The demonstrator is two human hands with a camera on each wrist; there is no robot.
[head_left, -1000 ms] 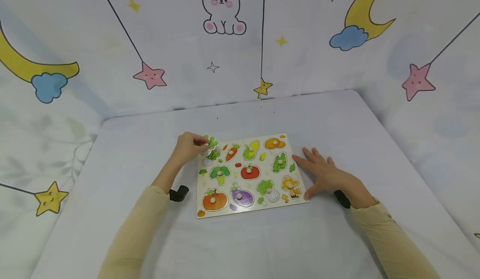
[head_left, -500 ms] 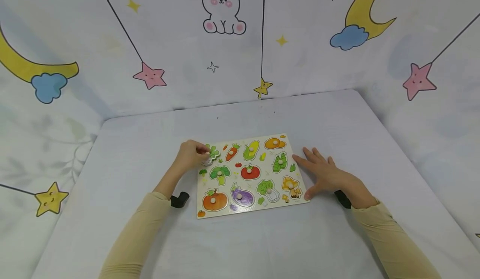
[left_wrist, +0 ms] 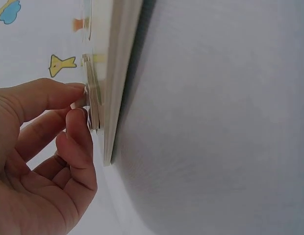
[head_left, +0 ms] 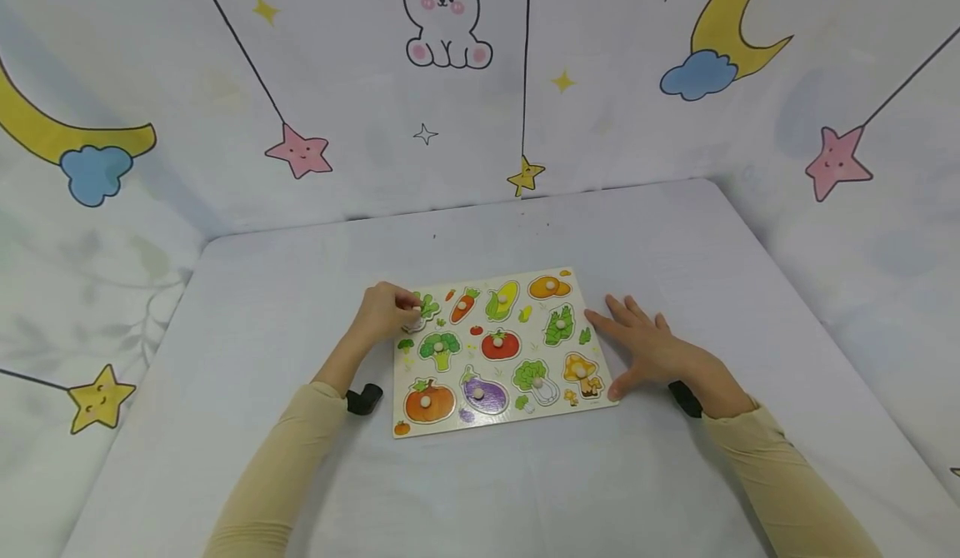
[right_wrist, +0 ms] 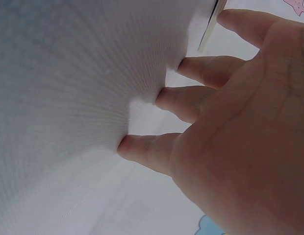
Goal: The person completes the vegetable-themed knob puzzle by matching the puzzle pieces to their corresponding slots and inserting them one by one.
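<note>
A wooden knob puzzle board (head_left: 534, 333) with vegetable pieces lies mid-table. At its far left corner my left hand (head_left: 380, 311) pinches the knob of a puzzle piece (head_left: 429, 304) with green leaves and a whitish root. In the left wrist view, thumb and fingers meet at the piece (left_wrist: 94, 100), which lies close against the board's face; the knob is mostly hidden by the fingertips. My right hand (head_left: 651, 346) rests beside the board's right edge, fingers spread, thumb right at the near corner. In the right wrist view its fingertips (right_wrist: 126, 145) touch the white cloth.
Other pieces sit in the board: carrot (head_left: 463, 306), corn (head_left: 503, 300), broccoli (head_left: 439, 348), tomato (head_left: 501, 344), pumpkin (head_left: 430, 404), eggplant (head_left: 486, 395) and several more. White cloth covers the table (head_left: 480, 500); a cartoon-printed backdrop (head_left: 360, 83) rises behind it.
My left hand has brought the leafy piece down and nearer, from above the board's far left corner onto the printed leafy shape there. My right hand has stayed put.
</note>
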